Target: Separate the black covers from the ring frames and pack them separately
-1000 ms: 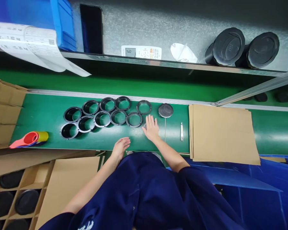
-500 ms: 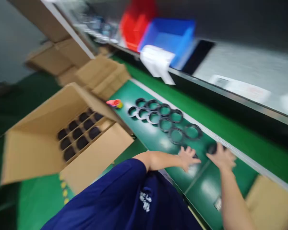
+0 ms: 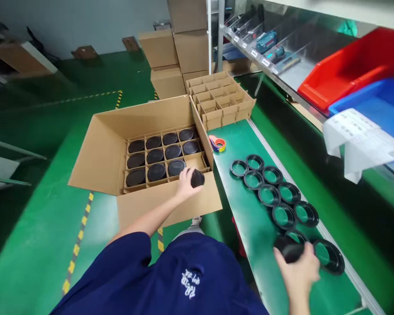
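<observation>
My left hand (image 3: 184, 183) is closed on a small round black part (image 3: 197, 178), above the front edge of the open cardboard box (image 3: 100, 153). Inside that box, several black round parts (image 3: 156, 172) sit in cardboard divider cells. My right hand (image 3: 300, 269) grips another round black part (image 3: 289, 248) over the green bench (image 3: 249, 236). Just beyond it, several black rings (image 3: 283, 216) lie in two rows along the bench. The held parts' undersides are hidden.
A cardboard divider grid (image 3: 221, 98) stands on the bench's far end, near a tape roll (image 3: 217, 143). Above the bench runs a shelf with a red bin (image 3: 344, 74), a blue bin (image 3: 377, 103) and hanging paper (image 3: 357, 131). Stacked cartons (image 3: 188, 37) stand behind the box.
The view has swung left toward the box. My left hand has moved from the bench to the box with a black part. My right hand has lifted a black part near the rings.
</observation>
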Demonstrator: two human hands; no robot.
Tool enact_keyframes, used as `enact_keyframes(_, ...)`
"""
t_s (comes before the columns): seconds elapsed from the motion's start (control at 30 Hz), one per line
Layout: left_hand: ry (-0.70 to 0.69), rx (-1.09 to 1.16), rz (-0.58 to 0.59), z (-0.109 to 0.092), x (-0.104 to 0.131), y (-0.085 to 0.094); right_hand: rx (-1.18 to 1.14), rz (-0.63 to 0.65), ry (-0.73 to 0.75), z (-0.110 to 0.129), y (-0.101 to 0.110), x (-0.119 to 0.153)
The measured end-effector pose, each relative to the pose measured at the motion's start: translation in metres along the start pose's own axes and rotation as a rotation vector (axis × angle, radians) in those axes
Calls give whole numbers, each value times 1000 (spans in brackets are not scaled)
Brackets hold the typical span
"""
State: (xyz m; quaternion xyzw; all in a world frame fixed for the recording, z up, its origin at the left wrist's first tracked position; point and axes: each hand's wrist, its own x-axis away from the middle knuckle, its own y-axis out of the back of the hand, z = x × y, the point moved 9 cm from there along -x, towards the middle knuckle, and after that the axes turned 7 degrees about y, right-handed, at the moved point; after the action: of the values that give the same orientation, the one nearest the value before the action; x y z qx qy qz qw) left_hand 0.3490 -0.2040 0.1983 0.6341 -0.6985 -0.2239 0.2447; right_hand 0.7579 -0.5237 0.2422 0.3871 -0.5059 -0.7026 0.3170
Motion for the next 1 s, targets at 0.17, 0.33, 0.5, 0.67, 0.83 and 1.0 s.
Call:
enact_keyframes(0.17,85,127,-177,79,-40,82,-233,261,564,298,-90,-87)
enact_keyframes(0.33,146,222,-107,127,10,105,-86,434,637,472,-184,-164)
enact_keyframes(0.5,286,240,-27,160,82,98,117,665,631,496,-260,-186)
enact_keyframes(0.67,243,200,150,145,87,61,15,708,652,495,-279,-182)
enact_keyframes(0.83,-121,-132,566,78,63,-7,-440,537,679,475,-218,-177)
enact_keyframes(1.0,-667,-458,752,-33,62,-100,-595,127,192,273,-124,-162)
